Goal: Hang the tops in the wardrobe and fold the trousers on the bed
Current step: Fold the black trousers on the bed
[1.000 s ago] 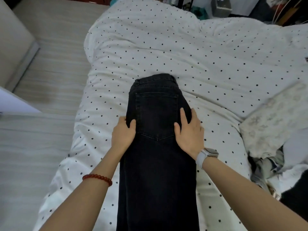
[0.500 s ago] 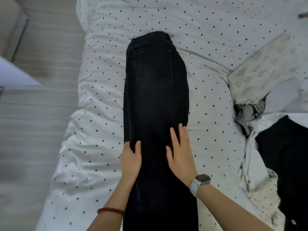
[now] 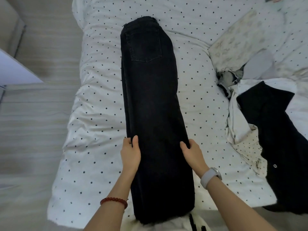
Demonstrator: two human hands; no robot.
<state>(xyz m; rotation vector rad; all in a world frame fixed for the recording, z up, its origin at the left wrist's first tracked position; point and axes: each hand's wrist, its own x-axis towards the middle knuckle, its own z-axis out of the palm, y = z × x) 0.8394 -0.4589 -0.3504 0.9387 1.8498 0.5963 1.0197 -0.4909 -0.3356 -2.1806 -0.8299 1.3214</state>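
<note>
Lying lengthwise down the bed (image 3: pixel 93 100), the black trousers (image 3: pixel 153 104) are folded leg over leg, waistband far, back pocket up. Their hems run to the near edge of the bed, and what sits below that edge is cut off by the frame. Fingers of both hands are tucked under the cloth and hidden; only thumbs and backs of hands show.

Bed cover: white with small dark dots, rumpled. Pale wood-grain floor (image 3: pixel 33 124) to the left. On the right side of the bed, a heap of light patterned clothes (image 3: pixel 240 40) and a dark garment (image 3: pixel 280 140), partly out of frame; their kinds are hard to make out.

Left hand (image 3: pixel 130 152) grips the left edge of the trousers near the knee, thumb on top. Right hand (image 3: pixel 193 154) grips the right edge at the same level, thumb on top. Red bead bracelet (image 3: pixel 114 201) on the left wrist, pale watch (image 3: pixel 210 177) on the right.
</note>
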